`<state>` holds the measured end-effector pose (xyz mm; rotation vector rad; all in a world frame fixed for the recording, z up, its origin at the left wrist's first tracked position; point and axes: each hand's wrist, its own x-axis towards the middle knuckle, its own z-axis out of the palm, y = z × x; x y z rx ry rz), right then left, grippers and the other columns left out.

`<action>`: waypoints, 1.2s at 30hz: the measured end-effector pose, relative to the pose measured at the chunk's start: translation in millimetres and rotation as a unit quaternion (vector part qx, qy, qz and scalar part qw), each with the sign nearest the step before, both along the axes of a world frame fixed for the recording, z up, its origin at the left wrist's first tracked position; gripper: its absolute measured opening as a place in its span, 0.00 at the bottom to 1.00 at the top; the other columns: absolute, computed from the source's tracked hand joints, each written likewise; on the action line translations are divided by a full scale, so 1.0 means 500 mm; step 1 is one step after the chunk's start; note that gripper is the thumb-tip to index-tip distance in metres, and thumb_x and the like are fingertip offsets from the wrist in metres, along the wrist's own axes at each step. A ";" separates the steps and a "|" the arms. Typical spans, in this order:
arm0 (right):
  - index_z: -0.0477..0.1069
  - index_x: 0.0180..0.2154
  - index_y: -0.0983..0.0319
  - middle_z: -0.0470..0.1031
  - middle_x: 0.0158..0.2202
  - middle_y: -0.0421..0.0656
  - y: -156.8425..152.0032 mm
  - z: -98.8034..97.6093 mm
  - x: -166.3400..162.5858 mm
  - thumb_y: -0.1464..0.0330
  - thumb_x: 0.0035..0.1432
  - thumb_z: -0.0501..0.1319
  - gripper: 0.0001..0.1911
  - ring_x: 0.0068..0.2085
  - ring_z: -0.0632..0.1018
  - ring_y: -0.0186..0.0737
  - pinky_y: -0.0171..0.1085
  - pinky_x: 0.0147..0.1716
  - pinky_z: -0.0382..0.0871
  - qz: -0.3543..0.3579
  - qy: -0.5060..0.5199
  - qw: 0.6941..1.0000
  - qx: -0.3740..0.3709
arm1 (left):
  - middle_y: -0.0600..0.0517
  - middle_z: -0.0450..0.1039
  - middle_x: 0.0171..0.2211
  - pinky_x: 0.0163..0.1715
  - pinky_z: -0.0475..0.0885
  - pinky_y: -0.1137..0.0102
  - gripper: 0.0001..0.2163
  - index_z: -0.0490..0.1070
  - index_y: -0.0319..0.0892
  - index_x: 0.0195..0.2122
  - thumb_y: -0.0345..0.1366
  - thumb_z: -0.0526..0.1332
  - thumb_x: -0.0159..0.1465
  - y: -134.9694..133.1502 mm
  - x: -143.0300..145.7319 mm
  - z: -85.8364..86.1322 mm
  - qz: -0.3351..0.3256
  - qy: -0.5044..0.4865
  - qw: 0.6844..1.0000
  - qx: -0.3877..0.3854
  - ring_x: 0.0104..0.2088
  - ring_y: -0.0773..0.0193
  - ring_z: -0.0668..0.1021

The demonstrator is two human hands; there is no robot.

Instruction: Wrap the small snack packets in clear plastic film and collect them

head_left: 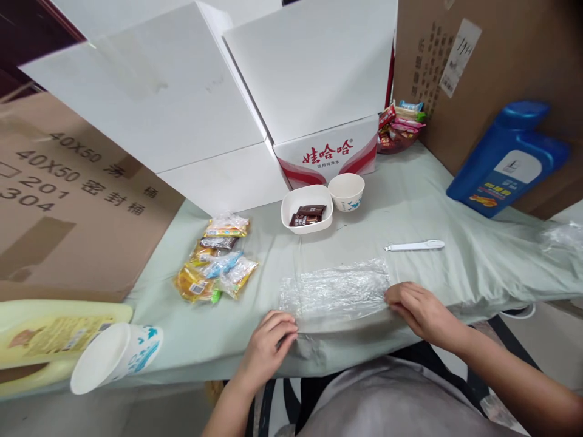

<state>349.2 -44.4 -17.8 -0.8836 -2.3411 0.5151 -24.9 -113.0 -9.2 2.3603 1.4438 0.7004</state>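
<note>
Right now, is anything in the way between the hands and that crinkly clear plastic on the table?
No, nothing visible. The left hand sits at the near left corner of the clear plastic bag, and the right hand rests on its right edge. The pen and snack packets lie apart from it.

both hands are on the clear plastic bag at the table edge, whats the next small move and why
Probably rub the left end's layers apart to open the clear plastic bag. It lies flat and empty at the edge of the table, the left hand pinching one end, the right hand resting on the other; snack packets lie loose beside it.
</note>
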 end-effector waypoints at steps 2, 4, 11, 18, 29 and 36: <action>0.64 0.38 0.60 0.75 0.32 0.43 0.005 -0.002 -0.004 0.72 0.67 0.49 0.07 0.33 0.76 0.39 0.38 0.33 0.68 -0.044 -0.004 0.999 0.001 | 0.49 0.76 0.37 0.42 0.74 0.68 0.06 0.72 0.44 0.37 0.31 0.56 0.66 0.006 -0.005 0.006 0.027 -0.019 0.999 -0.020 0.41 0.62 0.77; 0.64 0.38 0.59 0.75 0.30 0.41 0.011 -0.004 -0.012 0.70 0.67 0.49 0.06 0.29 0.75 0.38 0.36 0.29 0.67 -0.088 -0.011 0.996 -0.001 | 0.50 0.76 0.36 0.39 0.74 0.69 0.06 0.72 0.44 0.38 0.34 0.55 0.67 0.018 -0.010 0.007 0.080 -0.033 0.996 -0.037 0.39 0.63 0.78; 0.67 0.39 0.61 0.78 0.34 0.44 0.052 -0.017 -0.054 0.65 0.68 0.47 0.12 0.28 0.77 0.39 0.36 0.26 0.61 -0.225 -0.101 0.969 0.005 | 0.53 0.76 0.29 0.31 0.72 0.71 0.10 0.72 0.43 0.39 0.40 0.53 0.66 0.104 0.003 -0.008 0.227 -0.024 0.972 -0.053 0.28 0.64 0.78; 0.71 0.36 0.62 0.77 0.32 0.45 0.067 -0.038 -0.069 0.65 0.68 0.47 0.16 0.24 0.74 0.38 0.38 0.23 0.53 -0.275 -0.215 0.937 0.018 | 0.52 0.78 0.29 0.30 0.68 0.71 0.07 0.73 0.43 0.37 0.38 0.59 0.63 0.149 0.030 -0.038 0.288 0.112 0.951 0.000 0.30 0.61 0.79; 0.68 0.55 0.63 0.69 0.57 0.54 0.039 0.004 -0.081 0.56 0.66 0.53 0.23 0.61 0.63 0.56 0.55 0.58 0.55 -0.116 -0.104 0.976 0.151 | 0.45 0.73 0.38 0.43 0.71 0.63 0.09 0.72 0.40 0.43 0.32 0.53 0.67 0.110 0.101 0.015 0.159 0.118 0.960 0.196 0.41 0.57 0.74; 0.54 0.65 0.66 0.59 0.65 0.56 0.033 -0.051 -0.066 0.39 0.54 0.54 0.49 0.67 0.54 0.61 0.62 0.61 0.45 -0.007 -0.212 0.969 0.125 | 0.42 0.71 0.42 0.38 0.72 0.59 0.14 0.73 0.40 0.50 0.38 0.58 0.65 0.107 0.121 -0.030 0.196 0.212 0.952 0.105 0.40 0.51 0.72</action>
